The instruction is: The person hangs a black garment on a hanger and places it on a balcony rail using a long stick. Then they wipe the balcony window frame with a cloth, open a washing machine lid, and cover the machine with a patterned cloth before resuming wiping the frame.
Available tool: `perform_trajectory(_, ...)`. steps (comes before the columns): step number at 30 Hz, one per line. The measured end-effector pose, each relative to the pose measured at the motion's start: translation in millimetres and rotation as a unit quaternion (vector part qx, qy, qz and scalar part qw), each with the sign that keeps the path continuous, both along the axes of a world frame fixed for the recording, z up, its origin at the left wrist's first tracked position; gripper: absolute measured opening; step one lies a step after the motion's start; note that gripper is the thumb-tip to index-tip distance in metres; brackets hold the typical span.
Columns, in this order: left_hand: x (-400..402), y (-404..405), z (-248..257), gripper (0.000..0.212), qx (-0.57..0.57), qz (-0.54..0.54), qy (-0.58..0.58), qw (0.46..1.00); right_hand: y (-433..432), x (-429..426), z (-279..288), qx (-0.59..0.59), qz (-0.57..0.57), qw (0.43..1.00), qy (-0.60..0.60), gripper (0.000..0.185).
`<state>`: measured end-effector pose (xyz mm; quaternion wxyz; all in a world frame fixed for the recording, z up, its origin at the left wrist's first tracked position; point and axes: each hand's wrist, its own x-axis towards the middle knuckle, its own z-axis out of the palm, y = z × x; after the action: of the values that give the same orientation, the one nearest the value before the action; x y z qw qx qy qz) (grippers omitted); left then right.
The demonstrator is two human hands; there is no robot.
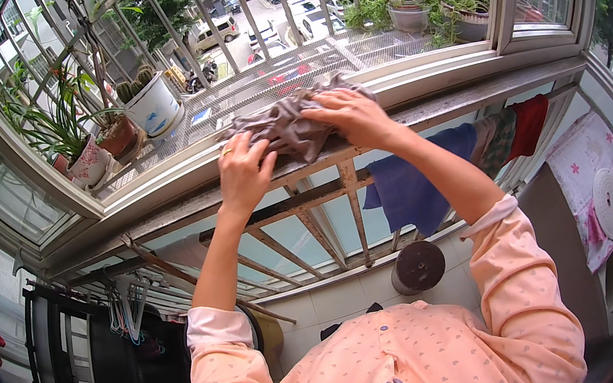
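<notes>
A crumpled grey-brown cloth [288, 126] lies bunched over the window's sliding track [419, 74] and the worn ledge of the railing [446, 99]. My left hand [243, 168], with a ring on one finger, holds the cloth's left end. On the cloth's right part rests my right hand [353, 117], its fingers spread and pressing into the folds. Part of the cloth hangs over the ledge's near edge between both hands. What lies under the cloth is hidden.
Beyond the track, a mesh shelf [245, 91] carries a potted cactus [153, 104] and other plants behind window bars [280, 1]. A blue towel [419, 175] hangs on the railing below. A brown round stool [420, 266] stands on the floor; clothes hangers [129, 307] hang at left.
</notes>
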<state>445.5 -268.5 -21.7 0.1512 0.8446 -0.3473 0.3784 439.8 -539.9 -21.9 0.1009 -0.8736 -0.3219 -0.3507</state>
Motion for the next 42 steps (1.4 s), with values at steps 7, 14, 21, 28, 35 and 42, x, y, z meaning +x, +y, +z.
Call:
perform_trajectory(7,-3,-92,10,0.042,0.073,-0.099,0.053,0.991,-109,-26,5,0.013,-0.105,0.992,0.072,0.066)
perform_trajectory(14,-8,-179,8,0.048,0.128,-0.109,0.056,0.984,-182,-37,8,0.049,-0.137,0.984,0.105,0.062)
perform_trajectory(21,-13,-192,-4,0.05,0.101,-0.066,-0.018,0.993,-185,-35,-4,0.061,-0.139,0.987,0.048,0.057)
perform_trajectory(28,2,-193,11,0.04,0.06,-0.073,0.064,0.993,-176,-33,-5,0.081,-0.149,0.984,0.057,0.059)
perform_trajectory(35,9,-171,17,0.036,0.069,-0.03,0.064,0.995,-157,-24,-1,0.097,-0.14,0.983,0.067,0.055)
perform_trajectory(42,16,-73,12,0.035,0.073,0.042,0.009,0.996,-63,-9,3,0.086,-0.064,0.992,0.061,0.049)
